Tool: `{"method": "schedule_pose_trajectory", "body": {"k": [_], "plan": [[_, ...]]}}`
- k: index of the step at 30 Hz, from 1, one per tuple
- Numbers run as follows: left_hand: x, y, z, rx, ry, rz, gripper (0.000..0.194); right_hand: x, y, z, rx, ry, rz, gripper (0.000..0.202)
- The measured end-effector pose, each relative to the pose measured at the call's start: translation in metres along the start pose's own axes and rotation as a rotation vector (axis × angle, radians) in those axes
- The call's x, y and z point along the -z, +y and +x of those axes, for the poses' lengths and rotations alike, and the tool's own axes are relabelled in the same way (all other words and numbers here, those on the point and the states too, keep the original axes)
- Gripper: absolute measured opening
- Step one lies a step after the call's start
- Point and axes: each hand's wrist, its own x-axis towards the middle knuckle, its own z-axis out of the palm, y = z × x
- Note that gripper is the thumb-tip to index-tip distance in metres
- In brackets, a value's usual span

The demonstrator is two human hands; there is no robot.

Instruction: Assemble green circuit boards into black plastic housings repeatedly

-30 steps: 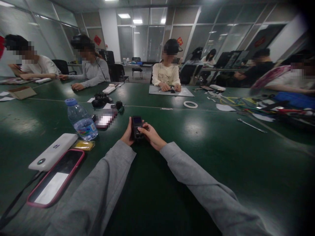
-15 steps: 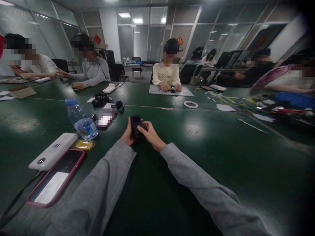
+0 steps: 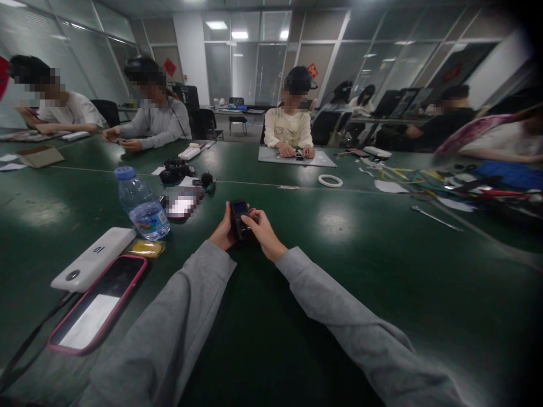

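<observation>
A small black handheld device (image 3: 240, 209) with a dark screen and a keypad below it is held between my two hands, tilted up above the green table (image 3: 339, 271). It looks like a keypad phone, though its exact kind is unclear. My left hand (image 3: 224, 230) wraps round its left side, fingers mostly hidden behind it. On the right, my right hand (image 3: 263, 230) grips the other edge, its thumb lying over the front by the keys. Nearest on the left stand a water bottle (image 3: 142, 203) with a blue cap and a pink-cased smartphone (image 3: 99, 305).
A white power bank (image 3: 93, 260) and a yellow packet (image 3: 146, 249) lie beside the smartphone. Farther off are a white ring (image 3: 330, 181), a wrench (image 3: 436, 219) and tangled cables (image 3: 475, 186). A person (image 3: 288, 127) sits opposite at a grey board; several others sit around.
The device has turned slightly in my hands, and my right thumb has moved up its front toward the screen. The person at the left has brought both hands together.
</observation>
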Motion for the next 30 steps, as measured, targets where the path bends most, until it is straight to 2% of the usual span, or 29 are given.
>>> {"method": "schedule_pose_trajectory", "body": {"k": [3, 11, 18, 22, 26, 30], "plan": [[-0.001, 0.0, -0.001, -0.007, -0.008, -0.001, 0.067, -0.002, -0.002, -0.002, 0.036, 0.023, -0.028, 0.04], [-0.003, 0.001, -0.001, -0.031, -0.011, -0.005, 0.066, 0.002, -0.001, 0.002, -0.044, -0.028, 0.044, 0.038], [-0.001, -0.001, 0.0, -0.012, -0.021, -0.013, 0.067, -0.004, -0.005, -0.001, -0.025, 0.048, 0.023, 0.034], [-0.002, 0.0, -0.001, -0.02, -0.019, -0.029, 0.066, -0.003, -0.004, -0.001, -0.015, 0.039, 0.007, 0.034], [0.0, 0.001, 0.001, -0.038, 0.014, -0.062, 0.065, -0.004, -0.001, -0.003, 0.007, 0.019, -0.098, 0.043], [0.005, 0.0, 0.004, -0.027, 0.022, -0.068, 0.065, -0.01, 0.002, -0.009, 0.142, -0.021, -0.311, 0.066]]}}
